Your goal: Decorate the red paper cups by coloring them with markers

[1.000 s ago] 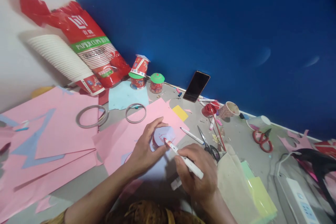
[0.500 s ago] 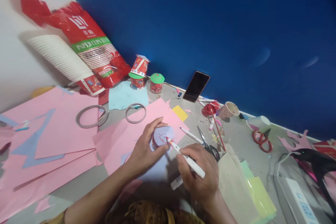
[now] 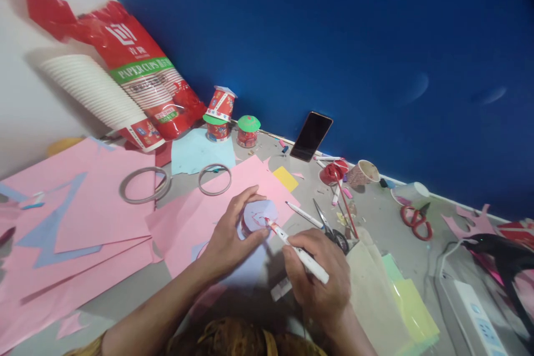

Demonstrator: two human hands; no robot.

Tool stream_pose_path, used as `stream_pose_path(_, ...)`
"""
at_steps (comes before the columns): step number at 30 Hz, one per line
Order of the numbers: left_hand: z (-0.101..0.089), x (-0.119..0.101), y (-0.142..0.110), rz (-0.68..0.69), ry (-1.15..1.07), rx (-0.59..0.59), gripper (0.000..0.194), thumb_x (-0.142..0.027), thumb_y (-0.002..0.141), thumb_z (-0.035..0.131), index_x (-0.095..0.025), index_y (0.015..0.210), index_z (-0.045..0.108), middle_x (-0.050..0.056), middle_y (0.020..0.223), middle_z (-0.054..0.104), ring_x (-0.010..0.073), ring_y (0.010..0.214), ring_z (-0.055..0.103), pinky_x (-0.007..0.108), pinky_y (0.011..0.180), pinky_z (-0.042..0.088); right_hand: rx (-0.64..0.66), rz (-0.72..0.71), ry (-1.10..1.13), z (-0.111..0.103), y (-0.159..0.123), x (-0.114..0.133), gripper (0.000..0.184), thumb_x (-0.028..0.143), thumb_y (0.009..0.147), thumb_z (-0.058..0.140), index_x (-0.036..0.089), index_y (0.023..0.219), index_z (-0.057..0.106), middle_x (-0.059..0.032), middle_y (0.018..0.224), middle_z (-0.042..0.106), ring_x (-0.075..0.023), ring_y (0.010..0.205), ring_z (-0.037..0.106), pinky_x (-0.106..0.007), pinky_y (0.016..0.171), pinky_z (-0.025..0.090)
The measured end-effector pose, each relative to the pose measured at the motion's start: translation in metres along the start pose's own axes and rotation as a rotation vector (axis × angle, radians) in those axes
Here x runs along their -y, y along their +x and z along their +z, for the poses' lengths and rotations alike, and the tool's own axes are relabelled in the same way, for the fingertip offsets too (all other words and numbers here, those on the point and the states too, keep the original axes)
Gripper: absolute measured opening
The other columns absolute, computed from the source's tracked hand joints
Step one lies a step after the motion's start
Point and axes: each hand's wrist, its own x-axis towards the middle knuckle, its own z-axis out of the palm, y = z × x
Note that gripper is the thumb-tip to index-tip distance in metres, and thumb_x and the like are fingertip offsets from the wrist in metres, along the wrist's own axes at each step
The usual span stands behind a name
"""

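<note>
My left hand (image 3: 234,227) is closed round a small cut-down paper cup whose top is a lilac paper lid (image 3: 257,213). Red lines are drawn on that lid. In my right hand (image 3: 319,272) is a white marker (image 3: 306,260), held like a pen, its red tip touching the lid near my left thumb. Pink paper (image 3: 254,175) lies under and beyond the cup. A white capped pen (image 3: 304,214) and black scissors (image 3: 329,228) lie just right of the cup. Partly behind my right hand is a white tube (image 3: 281,289).
Pink sheets (image 3: 104,200) and two grey rings (image 3: 214,179) lie on the left. Behind are paper cups (image 3: 94,92), their red bag (image 3: 144,67) and green-topped cups (image 3: 248,130). A phone (image 3: 311,136) leans on the wall. Red scissors (image 3: 417,221) and a power strip (image 3: 478,311) lie right.
The marker tip has shifted slightly right on the lid, and more red line shows there. My right hand has moved a little right with it; my left hand holds still.
</note>
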Motion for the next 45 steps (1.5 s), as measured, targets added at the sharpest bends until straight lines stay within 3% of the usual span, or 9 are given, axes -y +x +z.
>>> stream_pose_path(25, 0.0007, 0.004, -0.0009, -0.005, -0.024, 0.002, 0.082, -0.034, 0.089, 0.085, -0.03, 0.164, 0.051, 0.013, 0.149, 0.073, 0.035, 0.142, 0.068, 0.054, 0.123, 0.049, -0.015, 0.025, 0.024, -0.0049, -0.0013, 0.0004, 0.015, 0.019, 0.109, 0.062, 0.022, 0.097, 0.071, -0.0011, 0.073, 0.077, -0.0168, 0.06, 0.074, -0.028, 0.059, 0.055)
stream_pose_path(32, -0.0018, 0.0015, -0.0004, -0.011, 0.012, 0.02, 0.082, -0.033, 0.087, 0.085, -0.032, 0.163, 0.052, 0.013, 0.164, 0.064, 0.0369, 0.158, 0.056, 0.055, 0.131, 0.043, -0.025, 0.006, 0.023, -0.0023, -0.0051, 0.0002, 0.012, 0.017, 0.108, 0.062, 0.022, 0.1, 0.07, -0.001, 0.075, 0.078, -0.0174, 0.062, 0.075, -0.029, 0.061, 0.057)
stream_pose_path(45, -0.0047, -0.001, -0.0016, 0.006, 0.032, 0.048, 0.084, -0.029, 0.086, 0.082, -0.028, 0.165, 0.051, 0.016, 0.155, 0.066, 0.0375, 0.148, 0.063, 0.055, 0.125, 0.05, -0.012, -0.03, 0.043, 0.001, -0.0023, 0.0018, 0.012, 0.012, 0.104, 0.063, 0.023, 0.103, 0.069, -0.0019, 0.077, 0.079, -0.0182, 0.064, 0.076, -0.029, 0.063, 0.059)
